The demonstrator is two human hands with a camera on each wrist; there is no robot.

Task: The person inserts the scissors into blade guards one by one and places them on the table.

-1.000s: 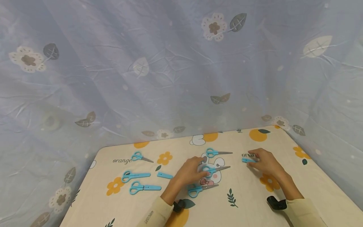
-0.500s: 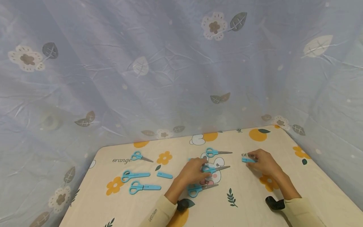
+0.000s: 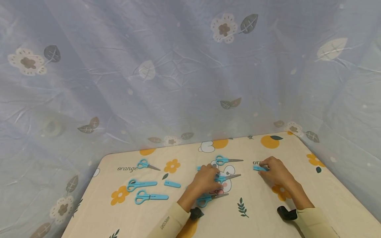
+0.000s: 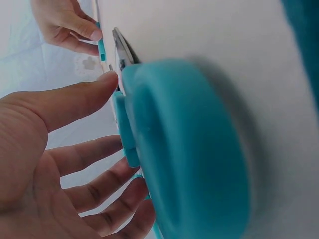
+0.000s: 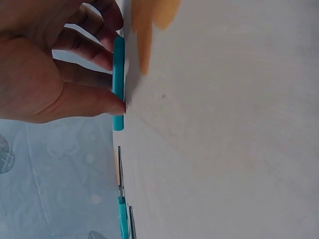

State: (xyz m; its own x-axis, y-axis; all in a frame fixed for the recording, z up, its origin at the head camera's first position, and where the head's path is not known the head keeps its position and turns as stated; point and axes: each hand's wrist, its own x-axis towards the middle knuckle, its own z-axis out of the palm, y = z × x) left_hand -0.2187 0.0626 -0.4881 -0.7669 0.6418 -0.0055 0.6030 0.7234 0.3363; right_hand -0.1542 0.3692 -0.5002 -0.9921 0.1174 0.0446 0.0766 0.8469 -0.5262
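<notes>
My left hand (image 3: 206,178) is at the handle of the middle scissors (image 3: 227,178), which have light blue loops and bare metal blades pointing right. In the left wrist view, the thumb and fingertips of my left hand (image 4: 75,164) span that blue handle (image 4: 128,130). A nearer blue loop (image 4: 199,149), part of another pair of scissors, fills the foreground. Over at the right, my right hand (image 3: 276,170) pinches a light blue blade cover (image 3: 260,168) at the tabletop. In the right wrist view, thumb and fingers lie along this cover (image 5: 118,74).
Bare-bladed scissors lie behind (image 3: 227,160) and in front of my left hand, the front scissors (image 3: 212,198) partly under the wrist. Leftward are open scissors (image 3: 148,164), two sheathed scissors (image 3: 143,184) and a loose cover (image 3: 172,183). Another cover (image 3: 198,168) shows behind the left hand.
My left hand has shifted slightly right, closing in around the handle of the middle scissors and uncovering a blade cover behind it. My right hand stays at its cover.
</notes>
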